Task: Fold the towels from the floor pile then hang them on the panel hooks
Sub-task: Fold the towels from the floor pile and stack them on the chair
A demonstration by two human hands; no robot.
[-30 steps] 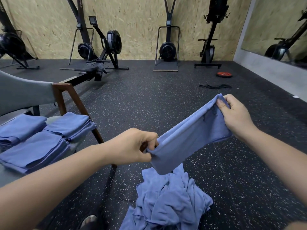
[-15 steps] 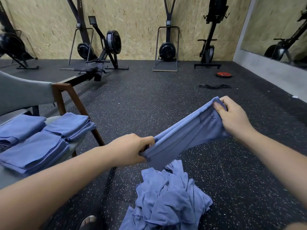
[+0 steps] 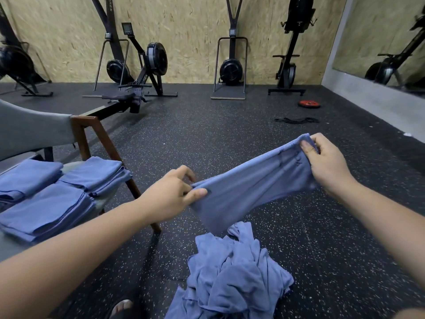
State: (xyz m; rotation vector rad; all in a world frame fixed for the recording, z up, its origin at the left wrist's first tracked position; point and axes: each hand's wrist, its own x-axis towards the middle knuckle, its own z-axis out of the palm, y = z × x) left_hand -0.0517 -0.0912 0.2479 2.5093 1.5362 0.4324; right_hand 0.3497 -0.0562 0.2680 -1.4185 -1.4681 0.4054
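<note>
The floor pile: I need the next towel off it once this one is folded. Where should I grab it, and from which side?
Probably the peak at the far end of the pile, pinched from above. That hump stands proud of the crumpled heap, right under the held towel, so either the left hand or right hand could drop onto it. Lower folds look tangled together.

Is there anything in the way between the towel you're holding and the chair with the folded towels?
Nothing visible blocks it. The towel is stretched between the left hand and right hand, above the floor pile. The folded towels lie on the chair to the left, with only open floor between. No panel hooks are in view.
</note>
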